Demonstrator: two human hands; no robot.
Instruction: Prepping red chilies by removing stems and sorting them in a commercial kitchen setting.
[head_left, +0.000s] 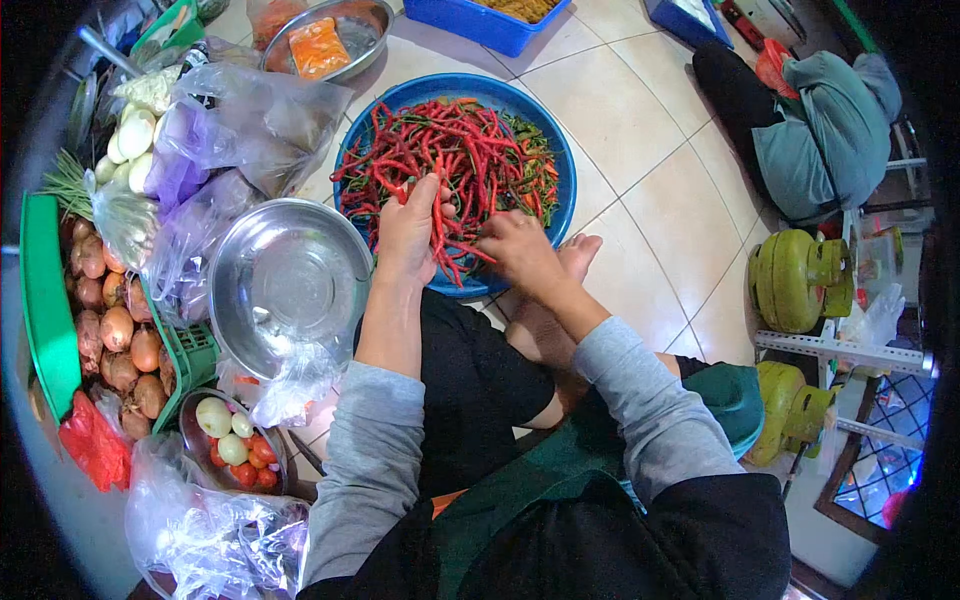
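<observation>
A round blue plastic basin (568, 174) heaped with long red chili peppers (480, 142) stands on the floor before me. Green stems and some orange pieces lie along the heap's right side. Over the near left part of the basin, my left hand (411, 225) grips several red chilies, their tips hanging down. My right hand (521, 247), blurred, is at the near rim close to those tips; whether its fingers hold a chili is hard to see. To the left sits a wide metal bowl (292, 289) with a bare, shiny bottom.
Left are a green crate (180, 352) of onions (118, 328), plastic bags (240, 127) and a small bowl of tomatoes (244, 474). A metal basin (375, 37) and blue tub (487, 26) stand beyond. Right are green gas cylinders (787, 281) and a seated person (821, 135).
</observation>
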